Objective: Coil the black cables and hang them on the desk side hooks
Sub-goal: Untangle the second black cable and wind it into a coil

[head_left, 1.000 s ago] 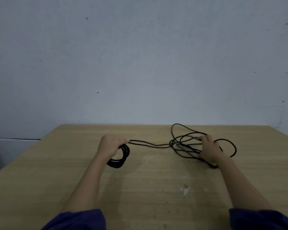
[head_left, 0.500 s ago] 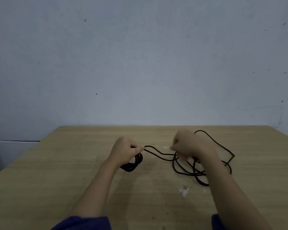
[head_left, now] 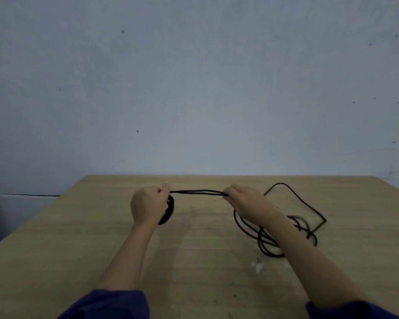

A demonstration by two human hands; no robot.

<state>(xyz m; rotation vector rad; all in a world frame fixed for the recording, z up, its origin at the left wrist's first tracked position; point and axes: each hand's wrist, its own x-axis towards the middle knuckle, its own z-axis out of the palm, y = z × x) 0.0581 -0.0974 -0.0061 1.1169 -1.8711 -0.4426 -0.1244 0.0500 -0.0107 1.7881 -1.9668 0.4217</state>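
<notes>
Two hands over wooden worktop (head_left: 78, 249). Left hand (head_left: 148, 207): fingers closed on small finished coil (head_left: 168, 211), thumb pinching black cable (head_left: 198, 192). Cable runs taut, doubled, across to right hand (head_left: 247, 203), fingers pinching it. Loose loops (head_left: 263, 240) lie on worktop beneath right forearm.

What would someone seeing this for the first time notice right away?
First, the two hands at the middle of the wooden desk with a black cable stretched between them: the left hand also grips a small finished coil, and the right hand pinches the strand. Next, the loose cable loops sprawled on the desk behind and under the right forearm, in front of a bare pale wall.
</notes>
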